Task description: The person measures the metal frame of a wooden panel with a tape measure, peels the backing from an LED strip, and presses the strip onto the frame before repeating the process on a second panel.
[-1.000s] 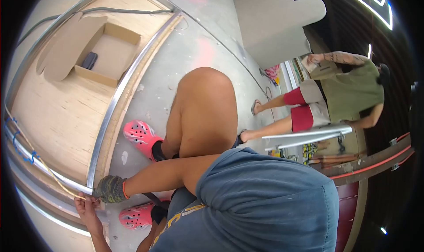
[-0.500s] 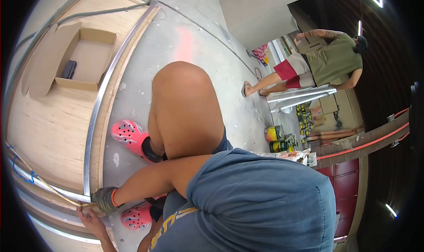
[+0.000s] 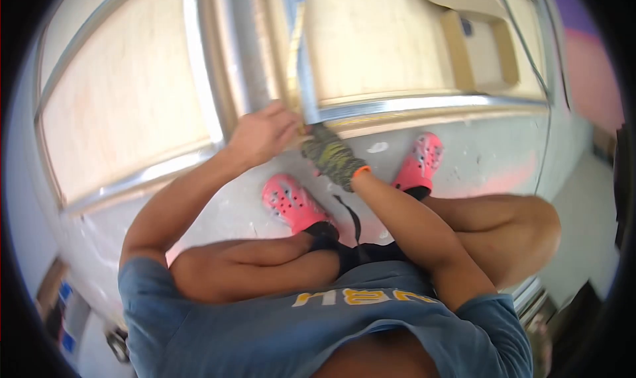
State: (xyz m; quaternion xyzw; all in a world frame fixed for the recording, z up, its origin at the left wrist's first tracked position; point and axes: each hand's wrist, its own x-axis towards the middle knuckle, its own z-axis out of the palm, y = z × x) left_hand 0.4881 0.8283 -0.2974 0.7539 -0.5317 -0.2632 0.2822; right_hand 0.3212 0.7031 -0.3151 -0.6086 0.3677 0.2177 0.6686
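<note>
Above blurred shirt lettering (image 3: 364, 298), left hand (image 3: 264, 136) seemingly pinches yellow strip (image 3: 294, 60); gloved right hand (image 3: 333, 158) curls closed.

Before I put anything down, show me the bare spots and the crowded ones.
Bare plywood lies inside the left rails, and between the yellow strip and the open cardboard box. Grey floor shows between the right pink clog, the metal rail and right knee. Crowded: the rail corner, where the left hand and gloved right hand are near the strip.
</note>
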